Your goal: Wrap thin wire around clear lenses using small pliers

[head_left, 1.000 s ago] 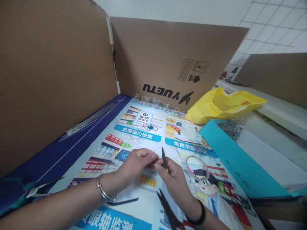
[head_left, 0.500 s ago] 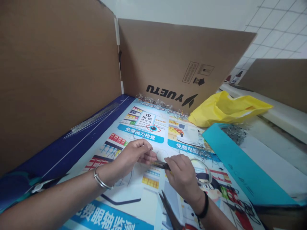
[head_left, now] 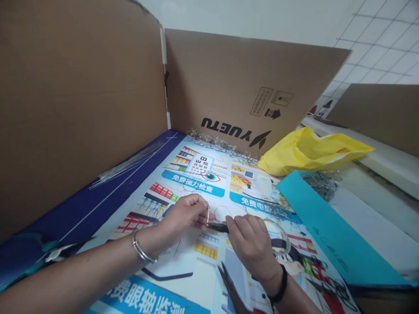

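Between the fingertips of my left hand [head_left: 191,212] is a thin wire [head_left: 208,213], pinched near its upper end. My right hand [head_left: 250,244] is closed around a pair of dark pliers [head_left: 218,227], whose jaws point left and meet the wire's lower end. My palm and fingers hide the plier handles. On the printed poster just below the pliers lies a pair of scissors [head_left: 231,283] with its dark blades apart. A coil of clear wire [head_left: 284,231] rests behind my right hand.
Straight wires [head_left: 127,168] lie along the left cardboard wall [head_left: 81,100]. Tangled wire pieces [head_left: 216,141] line the back. To the right are a yellow bag [head_left: 288,157], a turquoise box [head_left: 314,222] holding a wire heap [head_left: 322,185], and black loops [head_left: 337,283].
The wire between my left fingers and the pliers now shows as a bright upright line. Both hands stay nearly in place; the whole view has shifted slightly.
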The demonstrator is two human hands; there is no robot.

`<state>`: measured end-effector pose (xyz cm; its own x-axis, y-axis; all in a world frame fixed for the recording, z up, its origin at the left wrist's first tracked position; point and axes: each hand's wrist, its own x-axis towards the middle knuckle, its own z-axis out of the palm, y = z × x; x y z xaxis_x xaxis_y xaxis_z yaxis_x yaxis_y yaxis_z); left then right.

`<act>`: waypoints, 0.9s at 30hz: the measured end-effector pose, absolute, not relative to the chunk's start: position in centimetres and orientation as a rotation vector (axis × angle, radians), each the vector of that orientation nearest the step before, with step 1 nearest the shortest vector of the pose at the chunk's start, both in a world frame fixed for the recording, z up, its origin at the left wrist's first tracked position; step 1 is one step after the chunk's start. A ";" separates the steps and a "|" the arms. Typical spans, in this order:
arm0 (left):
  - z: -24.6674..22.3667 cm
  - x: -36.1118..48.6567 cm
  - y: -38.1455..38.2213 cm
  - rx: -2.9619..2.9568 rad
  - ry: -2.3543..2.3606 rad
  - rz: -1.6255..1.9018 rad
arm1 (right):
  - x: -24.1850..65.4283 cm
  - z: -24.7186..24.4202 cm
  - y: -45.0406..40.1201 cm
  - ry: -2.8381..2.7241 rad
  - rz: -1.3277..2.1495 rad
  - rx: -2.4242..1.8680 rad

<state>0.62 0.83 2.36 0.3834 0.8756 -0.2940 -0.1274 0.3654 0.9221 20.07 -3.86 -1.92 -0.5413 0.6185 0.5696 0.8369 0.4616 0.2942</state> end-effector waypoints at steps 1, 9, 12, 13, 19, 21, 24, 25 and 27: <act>2.3 0.6 0.8 0.970 0.949 0.785 | 20.0 -1.9 -3.9 -2.336 -0.784 -1.227; 2.2 0.6 0.7 0.978 0.945 0.798 | 20.0 -1.9 -3.7 -2.357 -0.801 -1.240; 2.1 0.7 0.8 0.978 0.946 0.803 | 20.1 -1.9 -3.7 -2.362 -0.804 -1.226; 2.1 0.7 0.8 0.973 0.945 0.804 | 20.1 -1.9 -3.7 -2.363 -0.805 -1.224; 2.0 0.7 0.8 0.954 0.940 0.807 | 20.2 -1.9 -3.8 -2.364 -0.806 -1.241; 1.9 0.7 0.8 0.958 0.937 0.806 | 20.3 -1.9 -3.9 -2.369 -0.806 -1.237; 1.9 0.6 0.8 0.960 0.940 0.795 | 20.2 -1.9 -3.9 -2.380 -0.798 -1.239; 1.9 0.6 0.8 0.961 0.943 0.792 | 20.2 -1.8 -3.9 -2.385 -0.795 -1.244; 2.0 0.6 0.8 0.962 0.947 0.789 | 20.1 -1.7 -4.0 -2.392 -0.792 -1.257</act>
<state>0.65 0.76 2.00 0.3830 0.8746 -0.2974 -0.1344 0.3713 0.9187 20.11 -3.97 -1.67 -0.5596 0.6484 0.5161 0.8283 0.4579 0.3228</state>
